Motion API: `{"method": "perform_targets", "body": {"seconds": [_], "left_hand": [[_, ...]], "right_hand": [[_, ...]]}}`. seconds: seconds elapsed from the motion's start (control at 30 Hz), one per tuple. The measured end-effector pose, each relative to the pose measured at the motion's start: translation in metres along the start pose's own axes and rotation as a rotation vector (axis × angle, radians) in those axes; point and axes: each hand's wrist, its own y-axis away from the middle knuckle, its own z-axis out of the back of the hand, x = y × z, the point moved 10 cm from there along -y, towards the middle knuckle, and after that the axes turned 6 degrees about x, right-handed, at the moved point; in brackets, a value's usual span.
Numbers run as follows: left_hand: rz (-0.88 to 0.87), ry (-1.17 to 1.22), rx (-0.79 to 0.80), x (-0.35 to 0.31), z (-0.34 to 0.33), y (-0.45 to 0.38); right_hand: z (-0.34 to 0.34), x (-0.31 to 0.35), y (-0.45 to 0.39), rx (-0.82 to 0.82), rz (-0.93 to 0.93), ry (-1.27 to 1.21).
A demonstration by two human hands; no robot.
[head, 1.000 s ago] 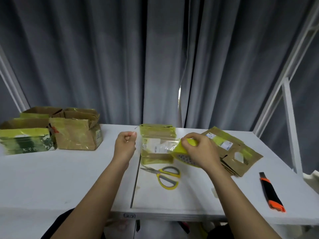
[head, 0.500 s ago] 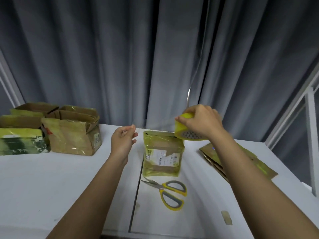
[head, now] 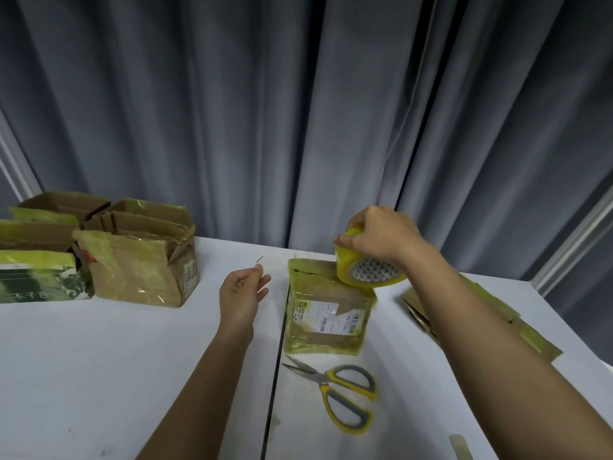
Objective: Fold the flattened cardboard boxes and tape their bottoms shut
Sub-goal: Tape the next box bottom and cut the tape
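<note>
A small cardboard box (head: 325, 313) wrapped in yellowish tape stands upright at the table's middle, its shipping label facing me. My right hand (head: 381, 239) grips a yellow tape roll (head: 371, 273) from above, held over the box's back right corner. My left hand (head: 243, 293) hovers to the left of the box with its fingers loosely curled and nothing visible in them. A stack of flattened boxes (head: 497, 313) lies at the right, partly hidden by my right arm.
Yellow-handled scissors (head: 341, 393) lie in front of the box. Several folded boxes (head: 139, 267) stand at the back left of the white table (head: 99, 360). A tape scrap (head: 461, 443) sticks near the front edge. Grey curtains hang behind.
My right hand lifted the tape roll from in front of the box to above its back right corner. My left hand loosened from a fist. The view shifted closer.
</note>
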Motion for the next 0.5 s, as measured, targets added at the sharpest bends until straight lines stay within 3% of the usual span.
{"method": "perform_targets", "body": {"seconds": [0.5], "left_hand": [[0.252, 0.078, 0.133, 0.048, -0.028, -0.007]], "right_hand": [[-0.005, 0.001, -0.005, 0.013, -0.018, 0.018]]}}
